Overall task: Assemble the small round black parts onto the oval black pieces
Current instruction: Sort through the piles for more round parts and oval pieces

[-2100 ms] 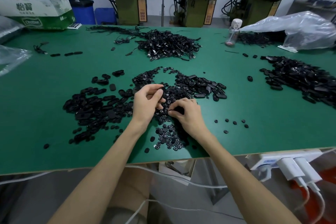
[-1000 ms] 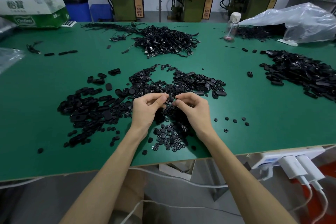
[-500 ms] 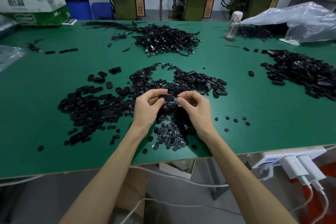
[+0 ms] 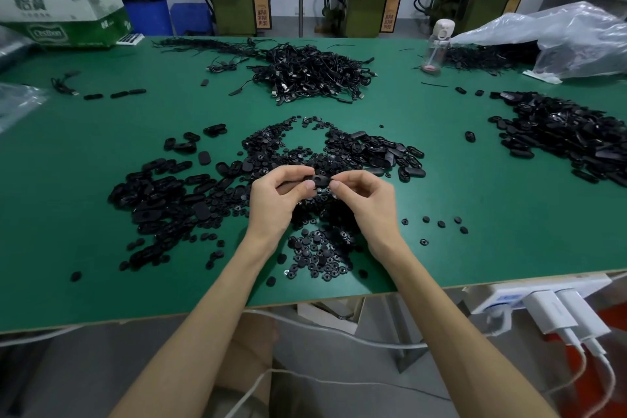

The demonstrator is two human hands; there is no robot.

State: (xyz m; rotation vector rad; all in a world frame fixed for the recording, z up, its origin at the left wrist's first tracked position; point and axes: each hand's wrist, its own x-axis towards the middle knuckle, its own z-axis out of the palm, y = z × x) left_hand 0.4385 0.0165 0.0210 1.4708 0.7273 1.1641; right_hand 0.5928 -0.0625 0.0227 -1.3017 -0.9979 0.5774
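Head view: on the green surface (image 4: 101, 132), well to the left of the oval black piece (image 4: 317, 180) held up at centre, a loose heap of oval pieces (image 4: 163, 197) lies spread out. Just left of that held piece, the left hand (image 4: 274, 204) has its grip closed on the piece's left end, thumb below and forefinger on top. The piece lies level between both hands, above the surface. Directly below it and nearer the surface edge sits a cluster of small round parts (image 4: 319, 254). Just right of the piece, the right hand (image 4: 364, 204) pinches its right end with thumb and forefinger; I cannot tell whether a round part sits under those fingertips. Farther right lie a few stray round parts (image 4: 441, 223), and well to the right a second heap (image 4: 570, 136).
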